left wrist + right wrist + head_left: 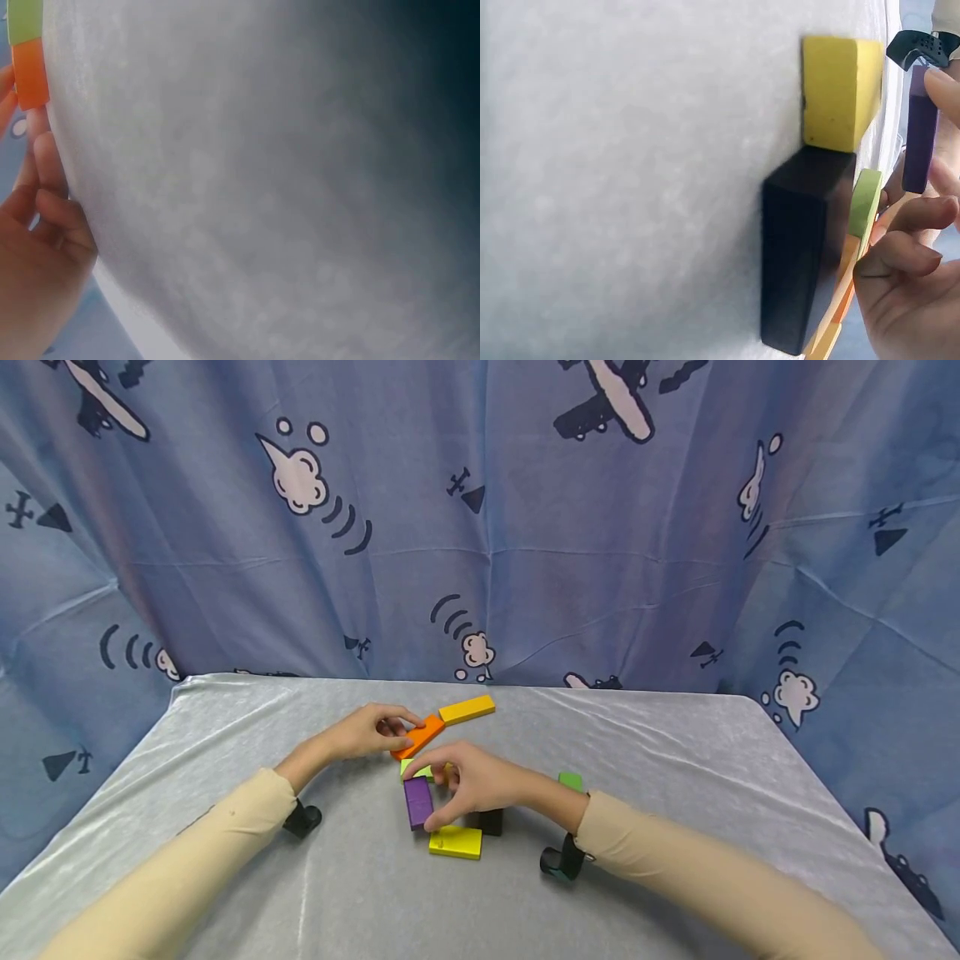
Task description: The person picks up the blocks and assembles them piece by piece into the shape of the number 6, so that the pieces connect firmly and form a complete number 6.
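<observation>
My left hand (367, 732) pinches an orange block (420, 737) between thumb and index finger; its other fingers curl beneath. The left wrist view catches that orange block (31, 73) at its upper left edge, end to end with a lime green block (25, 19). With thumb and index finger at its two ends, my right hand (483, 781) grips a purple block (418, 803). This purple block (920, 135) appears raised above the cloth in the right wrist view. Just beyond it lies the lime green block (414, 768), partly covered by the right hand.
A yellow block (455, 842) and a black block (491, 822) lie on the near side of the right hand. An amber block (467, 710) adjoins the orange one's far end. Beyond the right wrist sits a green block (570, 781). Grey cloth (360, 893) covers the table.
</observation>
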Motion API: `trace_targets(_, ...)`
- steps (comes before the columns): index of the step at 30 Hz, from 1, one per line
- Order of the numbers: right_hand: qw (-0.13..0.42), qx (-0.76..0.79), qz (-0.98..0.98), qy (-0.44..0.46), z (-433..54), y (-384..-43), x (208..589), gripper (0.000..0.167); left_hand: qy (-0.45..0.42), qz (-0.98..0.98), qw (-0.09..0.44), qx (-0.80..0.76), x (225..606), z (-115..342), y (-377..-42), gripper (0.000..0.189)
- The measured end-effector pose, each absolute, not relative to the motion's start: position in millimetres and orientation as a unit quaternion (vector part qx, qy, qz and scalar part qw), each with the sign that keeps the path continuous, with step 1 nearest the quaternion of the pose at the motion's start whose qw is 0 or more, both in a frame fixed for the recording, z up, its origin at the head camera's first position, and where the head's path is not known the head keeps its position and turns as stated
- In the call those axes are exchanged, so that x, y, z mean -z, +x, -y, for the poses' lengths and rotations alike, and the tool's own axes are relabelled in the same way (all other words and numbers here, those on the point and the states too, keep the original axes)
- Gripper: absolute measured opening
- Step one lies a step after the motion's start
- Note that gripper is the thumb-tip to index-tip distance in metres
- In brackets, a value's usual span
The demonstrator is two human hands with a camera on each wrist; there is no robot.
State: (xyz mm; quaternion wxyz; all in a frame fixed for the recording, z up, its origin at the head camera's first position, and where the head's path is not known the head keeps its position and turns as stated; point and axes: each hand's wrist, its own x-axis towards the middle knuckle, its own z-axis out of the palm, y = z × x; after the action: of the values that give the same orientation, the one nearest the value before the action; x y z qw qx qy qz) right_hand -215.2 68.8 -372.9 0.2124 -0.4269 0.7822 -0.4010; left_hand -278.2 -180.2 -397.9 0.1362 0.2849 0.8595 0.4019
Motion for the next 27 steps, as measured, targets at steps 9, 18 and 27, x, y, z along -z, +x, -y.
trace_targets(9,0.233,0.387,-0.779,-0.434,-61,-215,373,0.058,0.288,-0.861,0.132,-0.399,398,180,-278,0.032)
trace_targets(18,0.26,0.373,-0.779,-0.432,-56,-219,373,0.059,0.292,-0.859,0.13,-0.4,397,180,-277,0.031)
trace_targets(27,0.274,0.39,-0.769,-0.425,-54,-216,375,0.058,0.286,-0.859,0.134,-0.403,398,180,-278,0.032)
